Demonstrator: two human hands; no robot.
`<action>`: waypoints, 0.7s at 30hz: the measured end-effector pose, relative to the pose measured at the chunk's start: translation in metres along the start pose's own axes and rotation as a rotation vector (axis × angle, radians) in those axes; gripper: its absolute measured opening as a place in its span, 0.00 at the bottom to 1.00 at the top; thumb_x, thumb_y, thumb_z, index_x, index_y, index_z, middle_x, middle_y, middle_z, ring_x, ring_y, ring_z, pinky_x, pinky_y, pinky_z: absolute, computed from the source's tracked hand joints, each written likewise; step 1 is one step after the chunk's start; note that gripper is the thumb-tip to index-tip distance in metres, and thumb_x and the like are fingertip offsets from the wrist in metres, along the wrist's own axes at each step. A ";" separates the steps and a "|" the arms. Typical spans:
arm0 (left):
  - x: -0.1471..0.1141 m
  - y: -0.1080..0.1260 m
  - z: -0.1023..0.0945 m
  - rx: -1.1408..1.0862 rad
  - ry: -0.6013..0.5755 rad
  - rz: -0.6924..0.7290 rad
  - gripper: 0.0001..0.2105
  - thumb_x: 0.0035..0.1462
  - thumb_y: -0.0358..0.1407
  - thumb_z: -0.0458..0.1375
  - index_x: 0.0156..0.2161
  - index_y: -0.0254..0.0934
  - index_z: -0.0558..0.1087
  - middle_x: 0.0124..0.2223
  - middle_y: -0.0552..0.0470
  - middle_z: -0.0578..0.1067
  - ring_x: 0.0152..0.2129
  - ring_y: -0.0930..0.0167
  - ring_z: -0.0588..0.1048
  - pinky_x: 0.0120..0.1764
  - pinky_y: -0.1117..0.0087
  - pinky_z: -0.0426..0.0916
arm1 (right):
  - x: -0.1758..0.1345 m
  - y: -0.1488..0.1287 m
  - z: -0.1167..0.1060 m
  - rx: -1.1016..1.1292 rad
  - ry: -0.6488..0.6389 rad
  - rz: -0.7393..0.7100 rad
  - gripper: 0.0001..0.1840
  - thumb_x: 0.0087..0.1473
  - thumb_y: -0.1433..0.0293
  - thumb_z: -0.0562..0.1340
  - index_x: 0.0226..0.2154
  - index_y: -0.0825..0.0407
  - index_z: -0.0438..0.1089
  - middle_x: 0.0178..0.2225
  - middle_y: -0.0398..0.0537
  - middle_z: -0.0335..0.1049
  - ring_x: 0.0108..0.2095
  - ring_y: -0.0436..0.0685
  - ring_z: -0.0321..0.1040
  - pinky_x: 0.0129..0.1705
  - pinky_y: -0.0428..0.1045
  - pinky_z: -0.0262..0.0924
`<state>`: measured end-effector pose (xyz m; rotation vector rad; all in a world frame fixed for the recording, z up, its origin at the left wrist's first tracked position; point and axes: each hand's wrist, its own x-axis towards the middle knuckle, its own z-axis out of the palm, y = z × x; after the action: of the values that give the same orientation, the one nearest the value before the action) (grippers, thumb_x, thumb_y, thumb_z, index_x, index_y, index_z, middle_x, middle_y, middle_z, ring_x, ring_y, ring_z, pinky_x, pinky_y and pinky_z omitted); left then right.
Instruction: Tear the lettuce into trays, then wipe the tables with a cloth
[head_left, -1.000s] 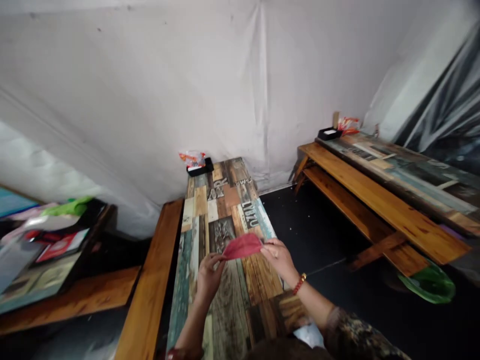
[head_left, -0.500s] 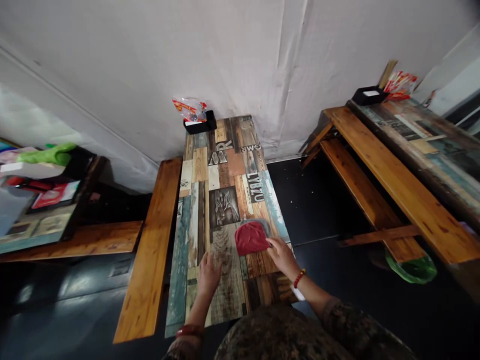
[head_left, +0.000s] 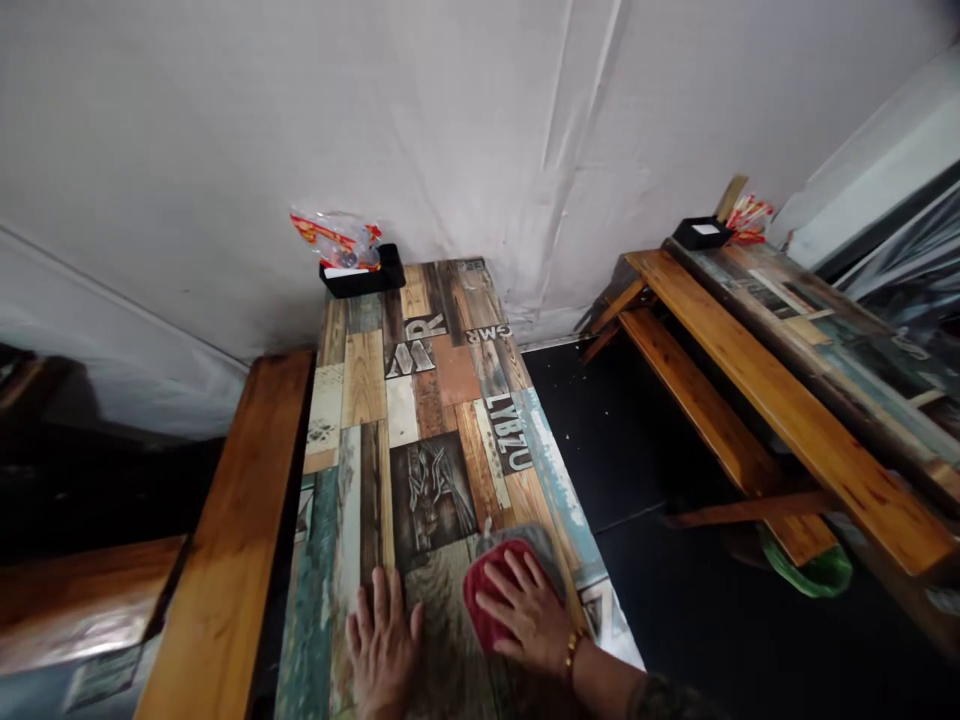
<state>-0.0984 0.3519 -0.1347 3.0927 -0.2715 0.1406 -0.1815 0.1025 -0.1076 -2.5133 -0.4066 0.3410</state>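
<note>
Under my right hand [head_left: 529, 610] lies a folded red cloth [head_left: 480, 575], with a grey part [head_left: 546, 545] showing past its far right edge. The right hand's fingers are spread flat across the cloth, pressing it on the table. My left hand [head_left: 382, 640] rests palm down on the bare tabletop to the left, fingers spread, holding nothing. The long table [head_left: 442, 365] has a printed patchwork wood pattern with letters.
At the table's far end a black holder [head_left: 364, 280] carries a plastic bag with red print [head_left: 337, 240]. Wooden benches flank the table, one at left [head_left: 225, 540], one at right [head_left: 757, 390]. A second table [head_left: 840, 330] stands right. A green bag-lined bin [head_left: 814, 575] sits below.
My right hand has gone from pinching the cloth's right edge to lying flat on top of it. The left hand has come down flat on the table. My view has shifted closer.
</note>
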 end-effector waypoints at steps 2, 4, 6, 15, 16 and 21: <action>0.000 0.000 0.004 -0.019 0.022 -0.022 0.27 0.63 0.40 0.41 0.64 0.30 0.57 0.69 0.41 0.51 0.67 0.57 0.41 0.64 0.50 0.43 | -0.003 0.003 0.005 0.012 -0.062 -0.170 0.36 0.57 0.51 0.58 0.64 0.35 0.46 0.68 0.40 0.40 0.68 0.68 0.30 0.64 0.71 0.33; 0.000 -0.003 0.006 -0.042 0.015 -0.033 0.27 0.62 0.40 0.43 0.64 0.32 0.57 0.69 0.42 0.52 0.67 0.59 0.41 0.64 0.50 0.44 | 0.007 0.006 0.004 0.001 -0.097 -0.303 0.32 0.59 0.52 0.55 0.63 0.32 0.48 0.67 0.36 0.45 0.68 0.63 0.34 0.65 0.67 0.37; 0.000 -0.007 0.007 -0.063 -0.007 -0.026 0.27 0.61 0.39 0.45 0.64 0.33 0.58 0.68 0.42 0.54 0.67 0.59 0.43 0.64 0.50 0.45 | 0.036 0.012 -0.006 -0.058 -0.098 -0.353 0.27 0.62 0.54 0.54 0.62 0.31 0.51 0.66 0.33 0.47 0.67 0.60 0.38 0.65 0.64 0.38; -0.006 -0.020 0.019 -0.050 -0.012 -0.005 0.26 0.58 0.39 0.50 0.61 0.35 0.64 0.66 0.42 0.58 0.66 0.56 0.45 0.62 0.49 0.47 | 0.252 0.081 -0.103 -0.377 0.285 0.109 0.25 0.61 0.61 0.55 0.61 0.37 0.57 0.66 0.41 0.49 0.66 0.65 0.41 0.64 0.66 0.39; -0.006 -0.021 0.020 -0.045 -0.016 0.000 0.26 0.57 0.39 0.51 0.61 0.35 0.64 0.66 0.42 0.58 0.66 0.56 0.45 0.62 0.49 0.47 | 0.271 0.084 -0.109 -0.377 0.333 0.223 0.25 0.62 0.61 0.53 0.61 0.38 0.57 0.66 0.42 0.48 0.66 0.66 0.41 0.63 0.67 0.40; -0.010 -0.022 0.018 -0.028 -0.043 -0.008 0.28 0.57 0.39 0.52 0.63 0.38 0.60 0.67 0.45 0.57 0.66 0.55 0.45 0.63 0.50 0.47 | 0.303 0.033 -0.081 -0.354 0.370 0.292 0.28 0.62 0.58 0.52 0.64 0.41 0.52 0.68 0.45 0.44 0.66 0.72 0.37 0.62 0.72 0.38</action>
<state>-0.1027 0.3749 -0.1541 3.0713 -0.2603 0.0702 0.1310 0.1451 -0.1072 -2.9067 0.0566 -0.1030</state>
